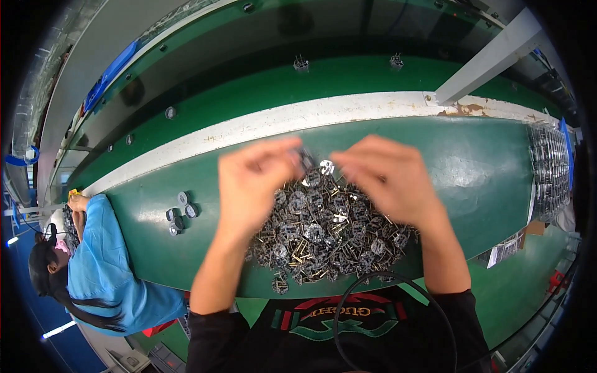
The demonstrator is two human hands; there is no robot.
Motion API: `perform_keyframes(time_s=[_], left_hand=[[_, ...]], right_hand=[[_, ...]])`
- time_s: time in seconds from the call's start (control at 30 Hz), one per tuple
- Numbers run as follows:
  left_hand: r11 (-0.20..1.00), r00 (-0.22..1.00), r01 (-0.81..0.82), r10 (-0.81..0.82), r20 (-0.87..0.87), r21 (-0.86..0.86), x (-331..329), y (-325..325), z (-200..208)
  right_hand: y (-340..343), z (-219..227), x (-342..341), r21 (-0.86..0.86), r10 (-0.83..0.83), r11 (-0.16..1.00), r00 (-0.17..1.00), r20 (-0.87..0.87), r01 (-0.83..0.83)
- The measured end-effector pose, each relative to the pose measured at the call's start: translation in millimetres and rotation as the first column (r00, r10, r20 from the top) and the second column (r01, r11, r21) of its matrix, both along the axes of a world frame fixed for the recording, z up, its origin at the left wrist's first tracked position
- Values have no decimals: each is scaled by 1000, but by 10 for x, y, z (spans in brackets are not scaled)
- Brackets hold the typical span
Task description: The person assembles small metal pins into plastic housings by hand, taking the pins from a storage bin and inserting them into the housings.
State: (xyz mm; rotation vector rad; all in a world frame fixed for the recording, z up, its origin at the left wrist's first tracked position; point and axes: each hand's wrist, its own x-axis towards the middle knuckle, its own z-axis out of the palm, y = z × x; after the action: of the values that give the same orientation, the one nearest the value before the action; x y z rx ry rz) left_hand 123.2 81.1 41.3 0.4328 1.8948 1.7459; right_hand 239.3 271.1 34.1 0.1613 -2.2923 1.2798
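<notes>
Green tabletop (pixel 479 168), head view: left hand (pixel 249 180) looks pinched on a small dark part (pixel 305 159), blurred. Right hand (pixel 398 180) apart from it, fingertips beside a bright metal piece (pixel 326 166); can't tell if gripping. Pile of pinned parts (pixel 329 233) lies just below, between the forearms. Grey round parts (pixel 191 211) grouped off to the left, well apart from the pile. Handling advice: hold by the rim, steady the left, lift pieces singly, avoid bending pins.
</notes>
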Motion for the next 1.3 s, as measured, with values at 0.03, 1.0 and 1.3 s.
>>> perform_keyframes(time_s=[0.03,1.0,1.3], left_hand=[[996,988,-39,26,-154,-84,-200,44,-1],[797,685,-302,-201,-701,-523,-1808,-944,-165],[993,995,51,-41,-95,108,185,-303,34]], right_hand=[[169,-15,-2,50,-63,997,995,72,59],[-70,-11,8,-283,63,959,958,280,20],[-288,39,8,-142,-34,989,999,29,37]])
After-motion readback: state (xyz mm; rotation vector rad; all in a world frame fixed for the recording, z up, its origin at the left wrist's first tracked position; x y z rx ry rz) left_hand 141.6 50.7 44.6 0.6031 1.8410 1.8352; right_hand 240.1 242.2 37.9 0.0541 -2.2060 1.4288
